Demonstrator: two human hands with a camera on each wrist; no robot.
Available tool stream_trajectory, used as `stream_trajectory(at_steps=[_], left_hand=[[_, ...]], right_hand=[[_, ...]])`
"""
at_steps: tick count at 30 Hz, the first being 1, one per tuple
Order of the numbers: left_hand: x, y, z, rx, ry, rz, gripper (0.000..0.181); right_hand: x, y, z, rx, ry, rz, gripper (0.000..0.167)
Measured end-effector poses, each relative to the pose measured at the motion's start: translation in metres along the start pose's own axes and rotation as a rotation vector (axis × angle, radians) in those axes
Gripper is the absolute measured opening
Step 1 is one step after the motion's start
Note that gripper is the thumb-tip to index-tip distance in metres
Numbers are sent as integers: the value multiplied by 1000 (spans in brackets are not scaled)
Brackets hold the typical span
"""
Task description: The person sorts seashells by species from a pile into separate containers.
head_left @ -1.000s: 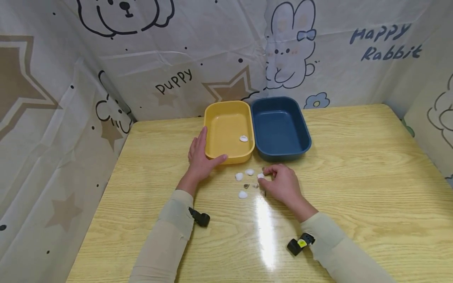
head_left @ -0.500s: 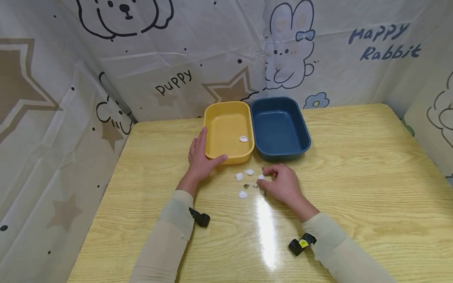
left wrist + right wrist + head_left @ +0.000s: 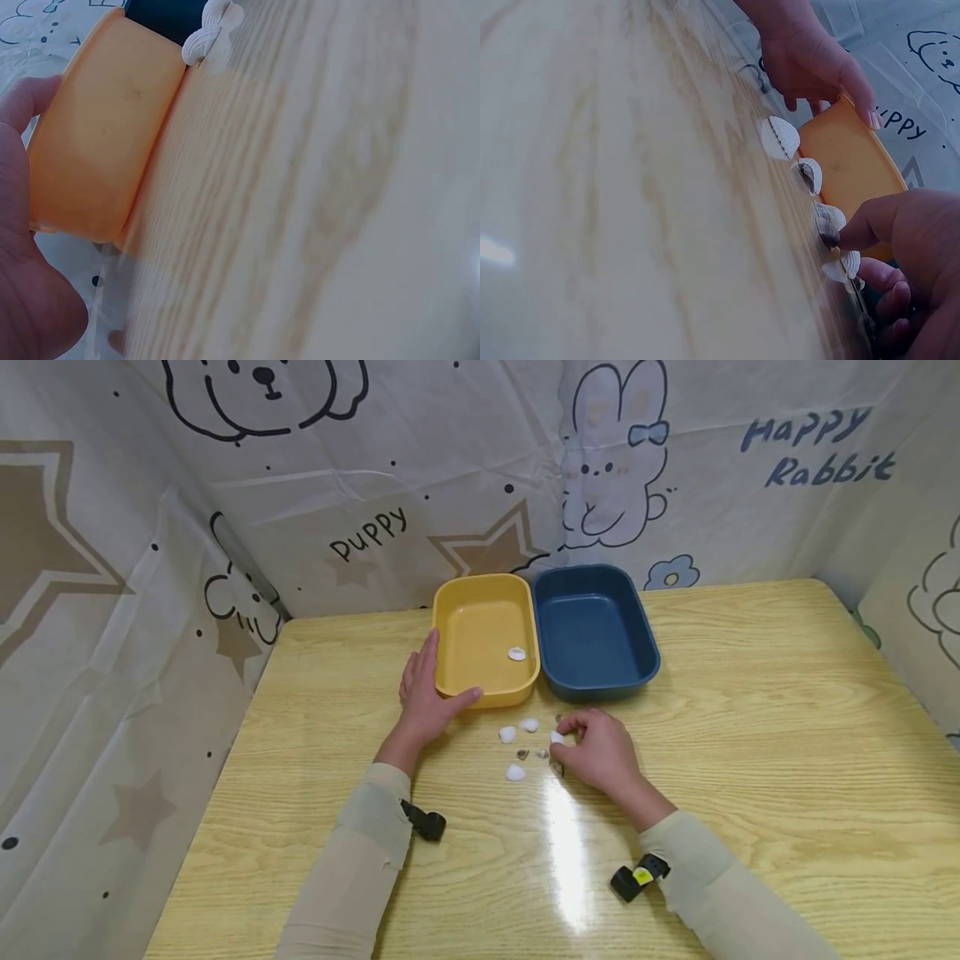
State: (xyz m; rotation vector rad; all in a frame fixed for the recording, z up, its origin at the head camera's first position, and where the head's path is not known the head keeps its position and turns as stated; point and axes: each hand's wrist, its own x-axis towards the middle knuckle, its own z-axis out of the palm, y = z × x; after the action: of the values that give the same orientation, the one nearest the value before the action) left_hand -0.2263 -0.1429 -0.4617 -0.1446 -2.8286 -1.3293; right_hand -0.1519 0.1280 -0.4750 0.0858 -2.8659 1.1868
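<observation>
In the head view my left hand (image 3: 426, 702) rests against the near left corner of the yellow bin (image 3: 486, 700), fingers extended along its side and thumb on the front rim. One white shell (image 3: 517, 654) lies inside that bin. My right hand (image 3: 602, 750) pinches another white shell (image 3: 557, 737) between thumb and index finger, low over the table. Beside it lie white shells (image 3: 529, 725) and small brown shells (image 3: 522, 754). The right wrist view shows the right hand (image 3: 922, 255) at a row of shells (image 3: 784, 139), its fingertips partly hiding some.
A dark blue bin (image 3: 600, 689) stands against the yellow bin's right side. Behind both hangs a white printed cloth (image 3: 480, 460), which also covers the left and right sides. The wooden table (image 3: 480, 877) carries a bright reflection below the shells.
The pinched shell and my right fingertips have shifted slightly right and toward the near side. My left hand and both bins have stayed in place.
</observation>
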Motion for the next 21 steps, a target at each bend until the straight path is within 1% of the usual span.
stream_trajectory(at_steps=[14, 21], left_hand=[[-1, 3, 0, 2, -8, -15, 114], [0, 1, 0, 12, -4, -5, 114]], right_hand=[[-2, -3, -4, 90, 8, -35, 18], [-3, -9, -10, 114, 25, -85, 17]])
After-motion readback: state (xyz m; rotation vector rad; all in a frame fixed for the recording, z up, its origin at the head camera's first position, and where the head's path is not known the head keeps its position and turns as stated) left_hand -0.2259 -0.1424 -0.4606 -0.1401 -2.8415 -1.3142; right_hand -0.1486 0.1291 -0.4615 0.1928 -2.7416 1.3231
